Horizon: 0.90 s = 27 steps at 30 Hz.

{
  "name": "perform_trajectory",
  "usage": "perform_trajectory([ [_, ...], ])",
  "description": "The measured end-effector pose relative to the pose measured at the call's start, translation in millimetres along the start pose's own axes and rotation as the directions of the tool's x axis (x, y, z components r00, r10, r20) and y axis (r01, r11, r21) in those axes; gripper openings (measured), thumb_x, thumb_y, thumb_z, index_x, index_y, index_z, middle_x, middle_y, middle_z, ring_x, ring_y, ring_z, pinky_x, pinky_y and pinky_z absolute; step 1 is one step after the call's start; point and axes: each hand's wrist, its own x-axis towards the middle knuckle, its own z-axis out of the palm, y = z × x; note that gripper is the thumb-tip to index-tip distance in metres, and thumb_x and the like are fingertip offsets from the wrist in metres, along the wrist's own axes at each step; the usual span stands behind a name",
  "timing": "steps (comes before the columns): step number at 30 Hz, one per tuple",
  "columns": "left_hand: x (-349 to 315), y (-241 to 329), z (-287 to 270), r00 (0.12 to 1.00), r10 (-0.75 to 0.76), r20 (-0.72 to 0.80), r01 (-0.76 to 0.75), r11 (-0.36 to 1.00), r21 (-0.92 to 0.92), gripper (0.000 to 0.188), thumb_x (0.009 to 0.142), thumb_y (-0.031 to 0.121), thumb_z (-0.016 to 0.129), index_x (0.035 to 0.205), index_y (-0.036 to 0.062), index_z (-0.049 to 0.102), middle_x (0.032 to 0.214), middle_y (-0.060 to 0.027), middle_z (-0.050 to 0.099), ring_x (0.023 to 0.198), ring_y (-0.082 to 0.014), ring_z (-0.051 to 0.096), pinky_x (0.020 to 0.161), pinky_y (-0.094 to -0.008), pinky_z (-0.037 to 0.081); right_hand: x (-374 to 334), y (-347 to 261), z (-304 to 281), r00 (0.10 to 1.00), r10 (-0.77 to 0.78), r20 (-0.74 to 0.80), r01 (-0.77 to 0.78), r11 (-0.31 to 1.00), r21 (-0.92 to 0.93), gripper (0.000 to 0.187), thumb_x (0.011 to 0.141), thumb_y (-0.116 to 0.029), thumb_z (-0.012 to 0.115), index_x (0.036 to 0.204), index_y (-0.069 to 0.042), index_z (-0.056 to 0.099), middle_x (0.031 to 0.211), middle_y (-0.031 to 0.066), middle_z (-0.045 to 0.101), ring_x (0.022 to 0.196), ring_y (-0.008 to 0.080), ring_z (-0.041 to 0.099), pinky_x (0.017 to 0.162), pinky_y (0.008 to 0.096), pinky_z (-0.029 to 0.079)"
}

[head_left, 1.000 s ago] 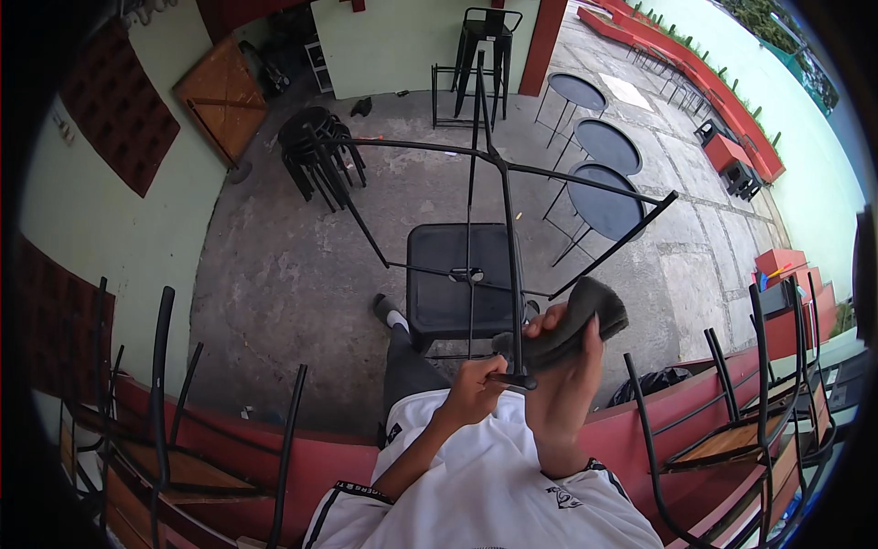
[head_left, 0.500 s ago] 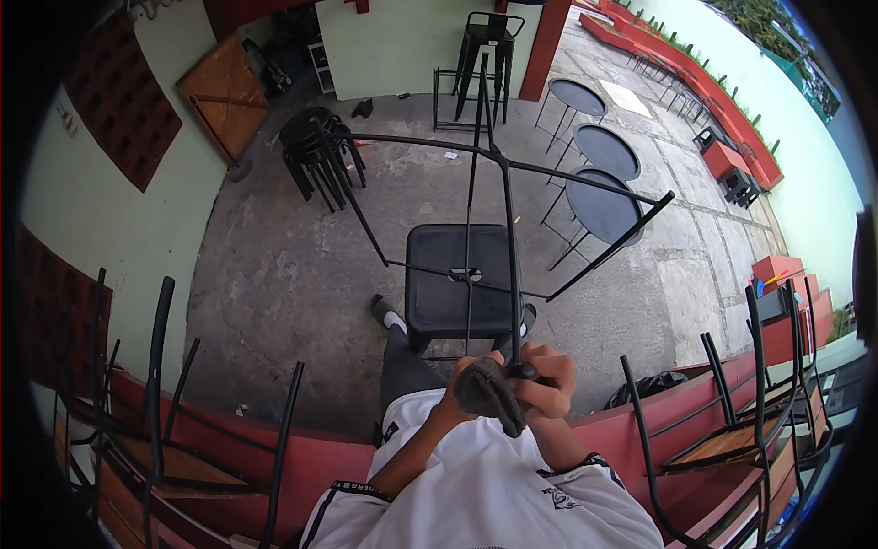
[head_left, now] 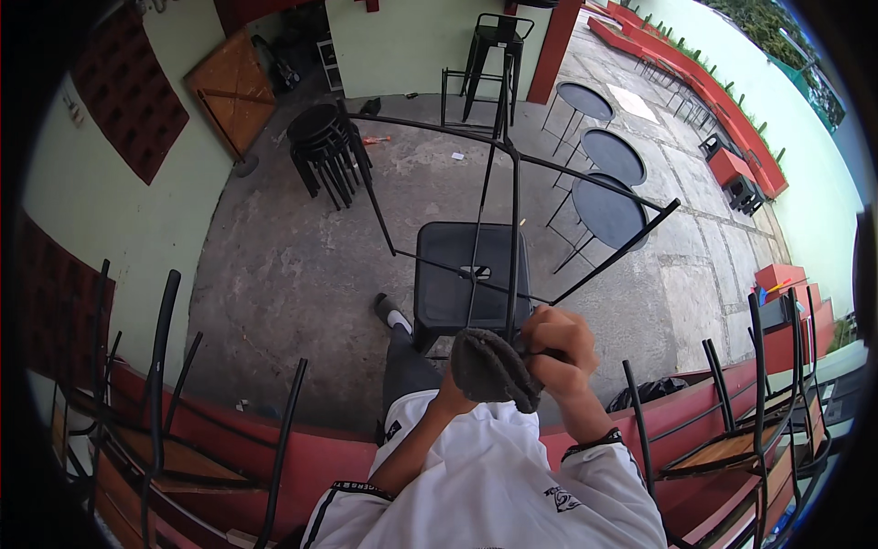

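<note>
A thin black metal frame (head_left: 517, 215) with long legs and crossbars stands tilted before me, over a black stool (head_left: 471, 274) with a square seat and a slot in its middle. One leg of the frame runs down to my hands. My left hand (head_left: 455, 392) is closed on a dark grey cloth (head_left: 494, 366), which hides most of its fingers. Beside the cloth, my right hand (head_left: 560, 346) has its fingers curled round the near end of that leg; the exact contact is partly hidden.
Stacked black stools (head_left: 322, 151) stand at the far left, by a wooden door (head_left: 233, 91). Round black tables (head_left: 608, 210) line the right. A tall black chair (head_left: 498, 46) is at the back. Wooden-seated chairs (head_left: 197, 467) flank me on a red ledge (head_left: 320, 471).
The cloth and both hands have shifted slightly right and upward. My right hand has moved a little away from the cloth's middle. The frame has tilted slightly, and the whole view has shifted a little.
</note>
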Motion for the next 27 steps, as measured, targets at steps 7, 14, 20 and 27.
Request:
perform_trajectory([
  [7,12,76,-24,0.992,0.099,0.079,-0.065,0.931,-0.36,0.055,0.091,0.037,0.042,0.126,-0.0032,0.052,0.128,-0.0119,0.054,0.116,-0.0194,0.053,0.1,-0.0317,0.04,-20,11,18,0.963,0.123,-0.24,-0.14,0.989,-0.053,0.031,0.06,-0.007,0.075,0.084,-0.003,0.056,0.074,0.0101,0.052,0.051,0.0185,0.051,0.042,0.0267,0.04],
  [14,25,65,-41,0.983,0.12,0.137,-0.023,0.827,-0.561,0.055,0.094,0.034,0.034,0.132,-0.0044,0.045,0.131,-0.0162,0.052,0.12,-0.0222,0.051,0.106,-0.0329,0.032,-155,16,50,0.919,0.373,-0.127,-0.39,0.907,-0.159,0.034,0.063,-0.001,0.078,0.083,-0.006,0.051,0.074,0.0086,0.059,0.055,0.0204,0.059,0.046,0.0289,0.044],
  [20,31,71,-47,0.975,-0.132,0.181,0.209,0.825,-0.524,0.07,0.092,0.052,0.035,0.129,-0.0069,0.043,0.12,-0.0153,0.055,0.115,-0.0214,0.053,0.103,-0.032,0.036,-146,11,49,0.888,0.44,-0.137,-0.456,0.881,-0.123,0.034,0.067,-0.001,0.079,0.088,-0.005,0.053,0.077,0.0098,0.061,0.063,0.022,0.062,0.049,0.0288,0.046],
  [27,39,69,-34,0.979,-0.025,0.203,0.098,0.928,-0.359,0.057,0.097,0.05,0.034,0.109,-0.0021,0.055,0.1,-0.0083,0.059,0.092,-0.0155,0.057,0.088,-0.0303,0.042,-45,-9,5,0.671,0.426,-0.606,-0.458,0.882,0.112,0.021,0.084,-0.01,0.071,0.091,0.002,0.056,0.085,0.0107,0.06,0.072,0.0184,0.06,0.063,0.0273,0.048],
])
